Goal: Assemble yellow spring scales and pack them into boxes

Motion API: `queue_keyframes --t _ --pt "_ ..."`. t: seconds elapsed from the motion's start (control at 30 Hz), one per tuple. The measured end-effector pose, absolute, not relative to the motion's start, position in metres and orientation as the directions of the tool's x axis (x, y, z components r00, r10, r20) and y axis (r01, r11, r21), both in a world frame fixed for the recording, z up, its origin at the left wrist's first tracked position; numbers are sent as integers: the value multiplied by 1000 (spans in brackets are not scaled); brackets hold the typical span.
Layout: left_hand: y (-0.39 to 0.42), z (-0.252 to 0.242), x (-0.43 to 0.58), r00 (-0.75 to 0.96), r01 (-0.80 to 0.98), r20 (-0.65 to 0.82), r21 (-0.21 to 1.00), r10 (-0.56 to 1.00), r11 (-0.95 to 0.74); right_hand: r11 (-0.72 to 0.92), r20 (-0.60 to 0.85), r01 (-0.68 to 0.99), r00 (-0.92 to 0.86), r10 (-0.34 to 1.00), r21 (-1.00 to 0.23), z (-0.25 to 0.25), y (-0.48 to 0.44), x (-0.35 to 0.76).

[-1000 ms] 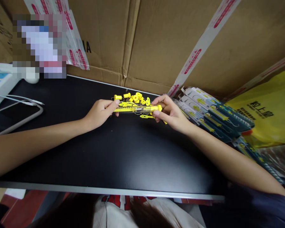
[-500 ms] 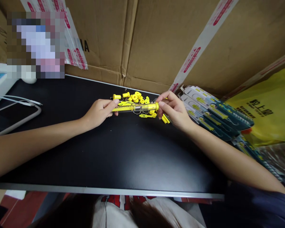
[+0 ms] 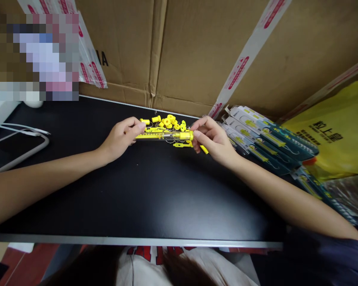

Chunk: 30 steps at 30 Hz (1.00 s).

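A slim clear tube with yellow ends point(image 3: 164, 136) is held level just above the black table point(image 3: 143, 198). My left hand point(image 3: 121, 137) pinches its left end. At the tube's right end my right hand point(image 3: 211, 139) has its fingers closed on the yellow cap, and a short yellow stick point(image 3: 204, 149) pokes out under its fingers. Right behind the tube lies a heap of small yellow plastic parts point(image 3: 167, 122) with thin wire springs among them.
Cardboard boxes point(image 3: 197, 51) with printed tape wall off the back. Stacked blister cards point(image 3: 256, 139) lie right of my right hand, with a yellow bag point(image 3: 331, 135) beyond. A white cable and bent frame point(image 3: 26, 139) sit at the left.
Both hands and the tube have shifted slightly left and away. My right hand's fingers have closed in on the tube's right cap.
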State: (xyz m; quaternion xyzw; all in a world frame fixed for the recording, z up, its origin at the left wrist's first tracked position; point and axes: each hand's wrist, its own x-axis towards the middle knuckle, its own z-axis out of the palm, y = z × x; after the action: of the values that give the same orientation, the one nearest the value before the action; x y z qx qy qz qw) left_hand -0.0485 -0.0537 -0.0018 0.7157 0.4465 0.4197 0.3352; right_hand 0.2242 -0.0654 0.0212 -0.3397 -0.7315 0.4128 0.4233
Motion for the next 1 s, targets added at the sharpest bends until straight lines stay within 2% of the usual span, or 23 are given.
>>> queue_keyframes --t 0.1,0.43,0.53,0.63,0.7,0.8,0.9,1.0 --pt "-54 -1 -48 238 348 306 859 922 -375 435 345 154 -405 847 -887 21 -66 224" --pt "-52 -2 -50 308 506 246 775 919 -378 417 330 177 -378 865 -892 24 -64 226" --pt "-50 -2 -50 325 491 259 776 910 -396 431 318 268 -377 870 -862 29 -55 236" --pt "-49 -2 -51 334 479 260 781 906 -401 530 308 476 -468 828 -702 34 -44 249" --pt "-49 -3 -51 338 481 259 779 905 -402 620 283 611 -561 778 -492 34 -39 256" --pt "-49 -2 -51 341 487 256 775 905 -403 687 161 698 -668 727 -202 30 -36 260" --pt "-50 -2 -51 336 490 264 771 904 -407 701 117 708 -691 713 -87 24 -36 258" --pt "-50 -1 -51 334 488 271 770 903 -411 700 119 712 -691 713 -58 21 -37 257"
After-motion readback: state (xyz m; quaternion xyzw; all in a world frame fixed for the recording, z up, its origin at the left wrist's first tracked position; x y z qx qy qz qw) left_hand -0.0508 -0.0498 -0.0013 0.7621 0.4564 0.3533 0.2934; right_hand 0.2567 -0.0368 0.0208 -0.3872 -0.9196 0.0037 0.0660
